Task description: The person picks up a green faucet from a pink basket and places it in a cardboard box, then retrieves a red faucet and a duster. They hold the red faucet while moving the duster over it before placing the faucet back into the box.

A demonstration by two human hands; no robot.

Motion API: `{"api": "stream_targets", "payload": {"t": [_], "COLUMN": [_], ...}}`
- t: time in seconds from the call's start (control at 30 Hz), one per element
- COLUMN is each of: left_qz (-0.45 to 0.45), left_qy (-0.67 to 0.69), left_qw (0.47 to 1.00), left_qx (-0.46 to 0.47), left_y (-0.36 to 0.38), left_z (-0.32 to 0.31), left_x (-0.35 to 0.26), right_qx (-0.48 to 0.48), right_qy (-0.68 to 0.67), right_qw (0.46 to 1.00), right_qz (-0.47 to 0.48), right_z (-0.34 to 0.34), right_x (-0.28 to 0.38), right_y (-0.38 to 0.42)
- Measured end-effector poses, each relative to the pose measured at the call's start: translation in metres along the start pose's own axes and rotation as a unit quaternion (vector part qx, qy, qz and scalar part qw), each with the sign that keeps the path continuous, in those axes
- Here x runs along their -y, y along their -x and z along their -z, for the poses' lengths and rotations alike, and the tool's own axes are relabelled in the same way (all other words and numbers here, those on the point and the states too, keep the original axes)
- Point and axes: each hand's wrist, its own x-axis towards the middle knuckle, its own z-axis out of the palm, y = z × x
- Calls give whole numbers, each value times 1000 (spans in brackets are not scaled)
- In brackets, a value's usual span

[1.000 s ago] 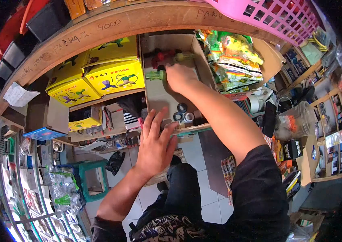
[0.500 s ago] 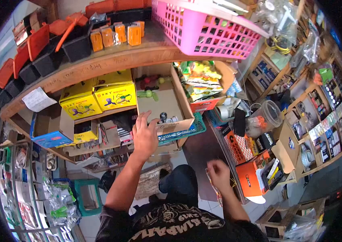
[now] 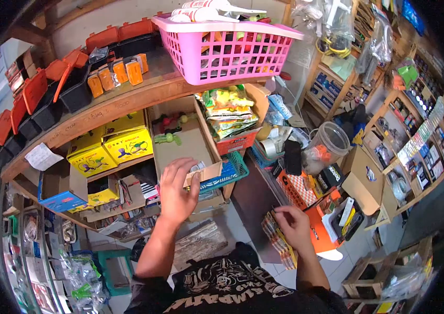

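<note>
My left hand (image 3: 176, 193) is at the front wall of a shallow cardboard box (image 3: 193, 144), its fingers hooked over the edge and the thumb toward the outside. Inside the box, green figures (image 3: 167, 138) and red ones (image 3: 169, 123) lie toward the back, and a small whitish round item (image 3: 197, 166) sits near the front, partly covered by my fingers. Low on the right, my right hand (image 3: 295, 227) pinches a colourful strip of small printed packets (image 3: 279, 240), which hangs beside a dark tabletop.
Yellow boxes (image 3: 127, 144) stand left of the cardboard box. Colourful packets (image 3: 229, 112) fill a box to its right. Above, a pink basket (image 3: 190, 57) and orange-lidded black bins (image 3: 75, 97) line the shelf. A clear tub (image 3: 332, 141) and orange box (image 3: 326, 230) stand at right.
The view has shifted, so the shelf appears further left. My right hand has turned, and the strip of packets shows more fully. My left hand remains at the box's front edge.
</note>
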Motion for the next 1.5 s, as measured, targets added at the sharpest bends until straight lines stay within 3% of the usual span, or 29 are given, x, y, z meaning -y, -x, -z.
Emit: {"api": "stream_targets", "payload": {"t": [0.03,0.1,0.13,0.2,0.47,0.57,0.73,0.83,1.27,1.4,1.5], "left_qz": [-6,3,5,3,-17,-71,-145,-192,-316,-321,-263], "left_qy": [1,-3,0,-11,-10,-69,-130,-166,-218,-293,-365], "left_qw": [1000,1000,1000,1000,1000,995,981,966,911,888,874], "left_qx": [-7,8,22,14,21,33,4,48,150,150,185], "left_y": [-7,-18,-22,-33,-51,-80,-124,-148,-328,-355,-377], "left_z": [3,4,3,-7,-43,-37,-28,-15,-7,-33,-52], "left_x": [-9,-16,-19,-24,-57,-80,-122,-143,-149,-142,-139], "right_qx": [7,71,108,119,166,122,114,87,35,18,67], "right_qy": [-2,-7,-29,-62,-21,17,41,80,260,312,306], "right_qw": [1000,989,987,972,924,864,795,745,755,743,750], "right_qz": [3,130,115,192,345,489,594,657,601,592,583], "right_z": [-1,0,1,0,38,64,101,114,178,180,174], "right_x": [7,21,25,27,29,55,99,118,170,169,169], "right_y": [-17,-50,-62,-86,-164,-200,-251,-274,-342,-378,-414]}}
